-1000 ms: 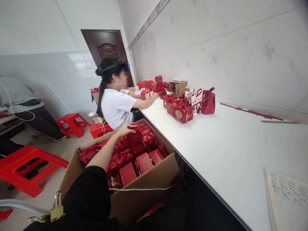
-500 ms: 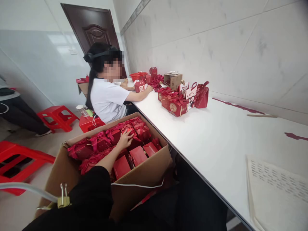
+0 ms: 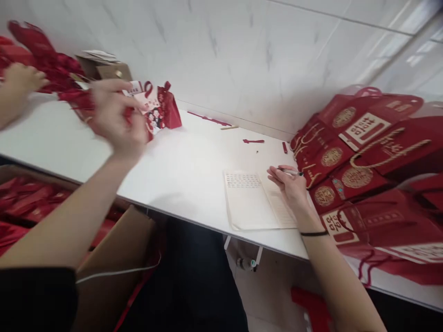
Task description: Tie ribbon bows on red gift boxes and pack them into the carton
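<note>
Three hands show: the person's left hand (image 3: 117,121) at ten o'clock, the right hand (image 3: 291,188) at three o'clock, and one co-worker's hand (image 3: 20,78) at the far ten o'clock edge. There is one pen (image 3: 291,172), one open notebook (image 3: 254,203) and one wristband (image 3: 314,234). One cardboard box (image 3: 116,258) sits at eight o'clock and one small brown carton (image 3: 105,70) at eleven. Three red ribbon scraps (image 3: 253,141) and one thin stick (image 3: 229,127) lie near twelve o'clock. The red bags (image 3: 363,129) at three o'clock overlap; at least six show.
</note>
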Demonstrator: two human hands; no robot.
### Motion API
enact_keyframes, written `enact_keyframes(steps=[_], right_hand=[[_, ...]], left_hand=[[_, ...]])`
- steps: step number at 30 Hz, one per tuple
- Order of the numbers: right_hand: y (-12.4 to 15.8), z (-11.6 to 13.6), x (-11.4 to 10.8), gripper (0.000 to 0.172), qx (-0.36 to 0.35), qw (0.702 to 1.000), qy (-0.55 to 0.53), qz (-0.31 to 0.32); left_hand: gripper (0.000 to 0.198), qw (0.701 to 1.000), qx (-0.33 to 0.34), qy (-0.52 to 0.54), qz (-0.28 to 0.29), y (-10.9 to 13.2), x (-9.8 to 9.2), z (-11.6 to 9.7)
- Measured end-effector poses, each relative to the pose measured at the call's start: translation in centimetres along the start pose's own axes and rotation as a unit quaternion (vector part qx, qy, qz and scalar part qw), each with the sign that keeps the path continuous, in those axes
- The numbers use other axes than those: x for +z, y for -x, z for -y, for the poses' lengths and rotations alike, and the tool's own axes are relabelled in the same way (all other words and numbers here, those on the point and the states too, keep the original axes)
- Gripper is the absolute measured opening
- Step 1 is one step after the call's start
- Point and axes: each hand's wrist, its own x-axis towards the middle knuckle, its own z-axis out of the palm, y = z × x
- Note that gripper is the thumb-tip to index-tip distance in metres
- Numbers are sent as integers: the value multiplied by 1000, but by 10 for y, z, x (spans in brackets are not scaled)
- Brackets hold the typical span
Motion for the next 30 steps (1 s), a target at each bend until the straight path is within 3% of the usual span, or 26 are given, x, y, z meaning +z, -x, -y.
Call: enact_keyframes(steps=[1,2,4,6,8,12,16,19,26,30], right_hand=[[3,-1,4,48,6,1000,-16,4],[7,-3,7,48,9,1000,-25,6],[15,-5,12,45,5,1000,-7,-6],[19,-9,15,44,-1,999,10,-34],[17,-12,16,46,5,998,-11,-67],[5,-20,11,41,60,995,-23,-76],[0,-23,8,39,85,992,84,-28],[3,-23,11,35,85,987,138,-7],[9,-23,11,37,29,973,225,-33],[9,-23,11,34,31,965,259,-23]], left_hand=[[27,995,86,39,-10,-2,37,-18],[23,985,143,80,54,1,72,-35],[18,948,196,151,203,19,131,-59],[19,893,220,173,354,45,169,-69],[22,857,213,165,439,68,185,-69],[48,788,220,106,566,88,179,-61],[58,742,204,58,636,83,169,-60],[70,730,176,66,657,81,171,-61],[78,720,125,68,679,77,171,-53],[77,744,83,68,660,75,170,-49]])
